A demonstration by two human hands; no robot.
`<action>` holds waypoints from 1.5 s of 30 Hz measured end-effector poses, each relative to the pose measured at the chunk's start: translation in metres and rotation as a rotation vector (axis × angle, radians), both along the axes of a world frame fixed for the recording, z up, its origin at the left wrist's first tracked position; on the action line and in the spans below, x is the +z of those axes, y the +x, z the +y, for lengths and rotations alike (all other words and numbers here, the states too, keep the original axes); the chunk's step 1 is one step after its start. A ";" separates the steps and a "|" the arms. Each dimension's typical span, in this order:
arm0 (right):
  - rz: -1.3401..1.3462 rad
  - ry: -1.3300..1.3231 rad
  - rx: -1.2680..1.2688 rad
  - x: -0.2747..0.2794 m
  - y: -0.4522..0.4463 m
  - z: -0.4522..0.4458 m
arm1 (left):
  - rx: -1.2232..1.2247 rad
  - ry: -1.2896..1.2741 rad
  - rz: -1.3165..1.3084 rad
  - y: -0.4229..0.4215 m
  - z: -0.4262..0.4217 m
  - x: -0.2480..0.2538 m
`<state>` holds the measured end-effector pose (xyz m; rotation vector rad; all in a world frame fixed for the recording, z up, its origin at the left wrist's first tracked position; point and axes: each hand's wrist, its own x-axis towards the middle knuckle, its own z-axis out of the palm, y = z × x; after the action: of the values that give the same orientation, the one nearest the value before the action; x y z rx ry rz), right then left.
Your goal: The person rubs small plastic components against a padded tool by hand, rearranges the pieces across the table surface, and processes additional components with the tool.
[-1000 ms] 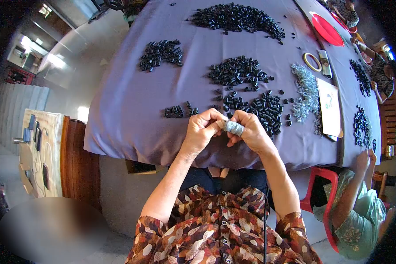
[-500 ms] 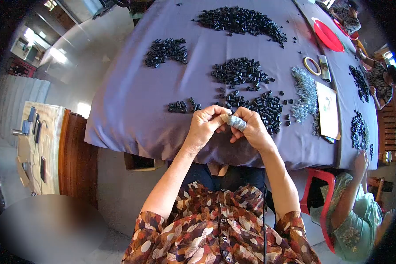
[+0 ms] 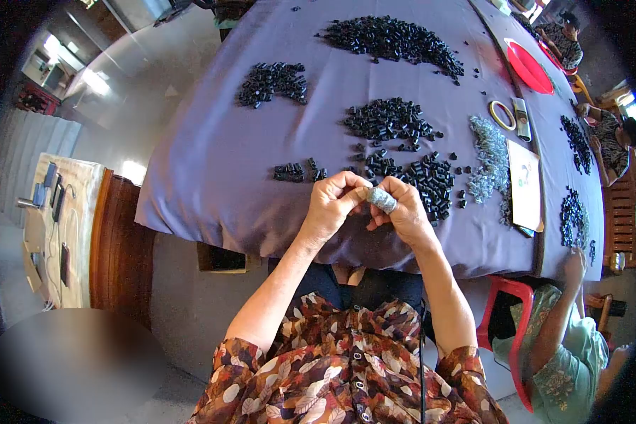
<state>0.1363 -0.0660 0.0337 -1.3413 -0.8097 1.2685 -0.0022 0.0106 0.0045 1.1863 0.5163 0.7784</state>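
Observation:
My left hand (image 3: 332, 207) and my right hand (image 3: 408, 213) meet over the near edge of the cloth-covered table. Thumb and fingertips are pinched together on both; whatever lies between them is too small and hidden to name. A grey wrapping (image 3: 381, 200) sits around a finger of my right hand. Just beyond my hands spreads a pile of small black cylindrical pieces (image 3: 431, 177). To its left lies a small group of the same pieces (image 3: 290, 172).
More black pieces form heaps farther back (image 3: 392, 42). A pile of small clear-grey pieces (image 3: 487, 159) lies right, beside a white card (image 3: 523, 185), a tape roll (image 3: 502, 115) and a red tray (image 3: 530, 67). Co-workers sit along the right side, one in a green garment (image 3: 569, 353).
My hands stay pinched together in nearly the same place, with a slight shift of the fingers. The whole view has tilted a little. The nearby person's hand at the right remains near the black pieces.

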 end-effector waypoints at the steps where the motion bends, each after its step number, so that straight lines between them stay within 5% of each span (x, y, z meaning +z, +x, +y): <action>1: 0.004 0.000 0.008 -0.001 0.000 0.000 | 0.008 0.023 0.011 0.000 -0.001 0.000; 20: -0.116 -0.053 0.063 -0.002 0.003 0.002 | -0.074 0.134 0.139 -0.002 0.004 0.006; 29: -0.104 0.050 0.063 -0.006 0.000 0.002 | -0.052 -0.062 0.002 0.000 0.004 -0.001; 45: -0.306 -0.041 0.064 -0.001 -0.004 0.003 | -0.025 0.125 0.098 -0.001 0.007 -0.001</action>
<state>0.1324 -0.0626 0.0327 -1.5768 -1.0495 1.1487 -0.0028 0.0174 0.0032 1.3498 0.5379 0.7422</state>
